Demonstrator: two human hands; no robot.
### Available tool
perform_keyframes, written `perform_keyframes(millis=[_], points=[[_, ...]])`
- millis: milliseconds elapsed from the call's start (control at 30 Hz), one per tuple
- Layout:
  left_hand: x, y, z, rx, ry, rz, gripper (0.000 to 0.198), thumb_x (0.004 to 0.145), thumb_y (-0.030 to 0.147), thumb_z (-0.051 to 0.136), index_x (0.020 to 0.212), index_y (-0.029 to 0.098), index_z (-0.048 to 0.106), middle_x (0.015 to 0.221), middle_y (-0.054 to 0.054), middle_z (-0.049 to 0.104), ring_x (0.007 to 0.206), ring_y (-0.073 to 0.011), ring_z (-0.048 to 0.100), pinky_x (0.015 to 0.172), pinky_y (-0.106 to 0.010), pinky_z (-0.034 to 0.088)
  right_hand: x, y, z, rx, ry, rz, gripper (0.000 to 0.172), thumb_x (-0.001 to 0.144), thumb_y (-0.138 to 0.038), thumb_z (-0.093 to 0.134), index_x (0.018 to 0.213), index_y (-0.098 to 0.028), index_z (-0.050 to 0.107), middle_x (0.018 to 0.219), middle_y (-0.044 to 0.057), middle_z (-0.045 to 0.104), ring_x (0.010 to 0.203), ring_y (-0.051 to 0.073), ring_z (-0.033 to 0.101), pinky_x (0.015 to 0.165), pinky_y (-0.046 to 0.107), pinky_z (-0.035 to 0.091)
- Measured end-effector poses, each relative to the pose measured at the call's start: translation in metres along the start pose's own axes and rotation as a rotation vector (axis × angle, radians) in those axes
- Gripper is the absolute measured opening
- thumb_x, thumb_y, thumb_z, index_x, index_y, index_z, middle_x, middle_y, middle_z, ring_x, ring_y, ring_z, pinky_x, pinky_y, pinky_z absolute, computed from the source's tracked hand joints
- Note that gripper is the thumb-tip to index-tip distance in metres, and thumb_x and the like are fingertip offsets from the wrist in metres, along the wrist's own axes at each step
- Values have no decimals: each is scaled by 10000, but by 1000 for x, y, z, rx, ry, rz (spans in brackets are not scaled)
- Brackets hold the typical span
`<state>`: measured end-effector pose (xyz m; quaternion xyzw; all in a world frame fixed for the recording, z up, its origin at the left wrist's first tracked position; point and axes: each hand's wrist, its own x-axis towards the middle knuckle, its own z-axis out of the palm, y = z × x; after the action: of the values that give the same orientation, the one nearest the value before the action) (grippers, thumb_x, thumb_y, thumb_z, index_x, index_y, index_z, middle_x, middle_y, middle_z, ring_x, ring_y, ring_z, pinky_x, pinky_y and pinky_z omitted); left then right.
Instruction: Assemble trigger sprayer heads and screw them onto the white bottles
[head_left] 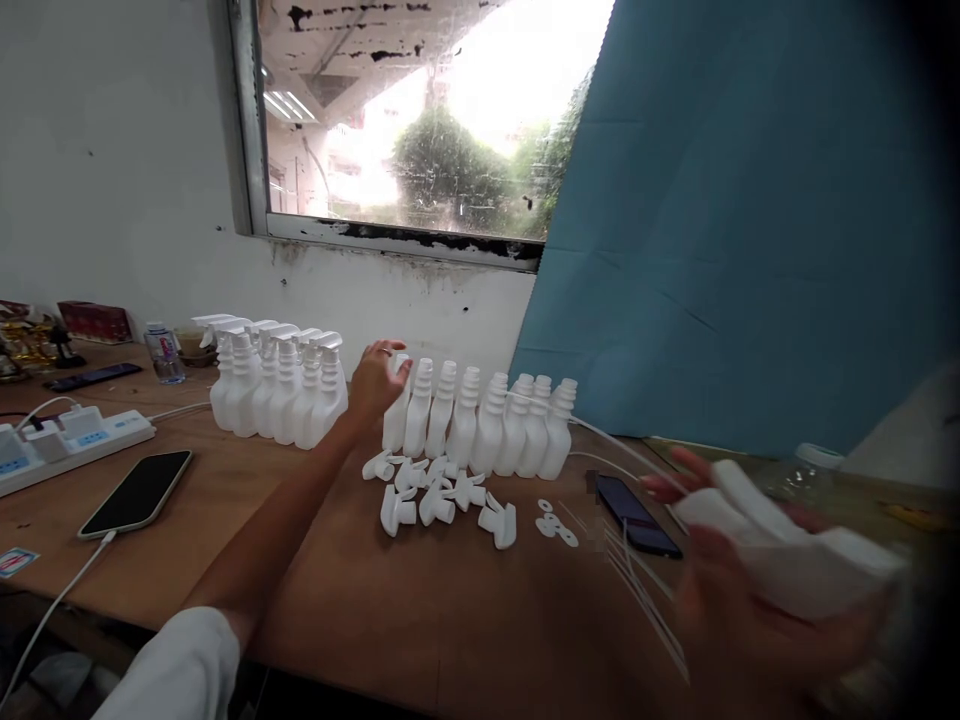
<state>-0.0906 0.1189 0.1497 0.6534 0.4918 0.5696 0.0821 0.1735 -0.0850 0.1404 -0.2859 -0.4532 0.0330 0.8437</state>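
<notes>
My left hand (381, 378) reaches forward to the leftmost white spray bottle (396, 418) of an uncapped row, thumb and fingers around its neck. At the near right, my right hand (750, 620), blurred, is closed on a white trigger sprayer head (780, 560). A thin dip tube (611, 437) runs from that head leftward over the bottle row. Several loose trigger heads (436, 500) lie on the table in front of the bottles. Beside them are small white ring gaskets (551, 525) and several loose dip tubes (649, 610).
Bottles with heads fitted (277, 390) stand to the left of my forearm. A white phone (136, 492) on a cable, a power strip (82, 448) and a water bottle (163, 352) are farther left. A dark phone (637, 515) lies at right, near a blue curtain (720, 230).
</notes>
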Motion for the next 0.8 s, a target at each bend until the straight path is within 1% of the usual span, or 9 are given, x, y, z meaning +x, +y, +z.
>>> perform_keyframes(millis=[33, 67, 167, 233, 333, 433, 533, 633, 800], points=[[11, -14, 6, 7, 16, -24, 391, 848, 321, 648, 1196, 162, 566, 1280, -145, 594, 1157, -264, 582, 938, -377, 485, 2, -5, 3, 46, 65, -1, 368, 643, -121, 756, 952, -239, 593, 966, 78, 714, 851, 292, 686, 847, 548, 501], [18, -26, 12, 9, 21, -52, 432, 826, 313, 671, 1204, 142, 551, 1290, -168, 585, 1145, -276, 592, 920, -383, 496, 5, -9, 5, 67, 88, -6, 361, 639, -119, 736, 952, -231, 597, 930, 80, 717, 798, 282, 682, 830, 542, 499], [25, -53, 31, -3, -22, -121, 484, 765, 318, 735, 1167, 116, 555, 1188, -183, 650, 993, -264, 672, 816, -354, 540, 11, -11, 3, 104, 73, 68, 337, 607, -108, 698, 924, -209, 645, 859, 63, 716, 692, 243, 658, 757, 479, 503], [23, -63, 41, -11, -43, -137, 432, 762, 290, 732, 1131, 131, 572, 1123, -152, 691, 924, -231, 699, 779, -315, 551, 15, -7, -1, 127, 83, 89, 341, 589, -94, 692, 910, -205, 668, 832, 34, 705, 651, 227, 652, 718, 453, 508], [21, -66, 45, -5, -23, -120, 358, 779, 200, 674, 1121, 144, 585, 1095, -129, 711, 948, -213, 702, 812, -295, 551, 16, -1, -3, 142, 100, 92, 325, 570, -93, 681, 882, -185, 684, 791, 26, 697, 632, 231, 657, 735, 466, 513], [22, -59, 36, 24, 22, -65, 398, 762, 153, 646, 1155, 132, 584, 1103, -140, 709, 1030, -241, 681, 889, -327, 533, 16, 3, 0, 129, 114, 85, 266, 575, -99, 672, 832, -163, 693, 782, 48, 698, 661, 241, 667, 765, 478, 516], [22, -42, 16, 51, 25, 35, 438, 751, 151, 642, 1186, 148, 585, 1108, -118, 710, 1071, -248, 662, 930, -341, 516, 15, 7, 4, 132, 116, 104, 234, 566, -107, 663, 789, -172, 687, 779, 43, 703, 659, 238, 670, 778, 490, 523], [17, -17, -5, 69, -37, 161, 439, 754, 193, 657, 1190, 200, 601, 1109, -66, 714, 1046, -232, 670, 918, -329, 520, 13, 11, 6, 135, 122, 126, 218, 572, -134, 653, 781, -184, 688, 789, 30, 711, 665, 239, 676, 805, 516, 528], [-4, 30, -26, 249, -179, 399, 388, 821, 257, 611, 1209, 236, 606, 1048, -38, 729, 886, -224, 700, 771, -331, 546, 10, 16, 7, 148, 85, 121, 240, 592, -136, 658, 823, -188, 692, 828, 33, 720, 700, 254, 689, 832, 549, 525]])
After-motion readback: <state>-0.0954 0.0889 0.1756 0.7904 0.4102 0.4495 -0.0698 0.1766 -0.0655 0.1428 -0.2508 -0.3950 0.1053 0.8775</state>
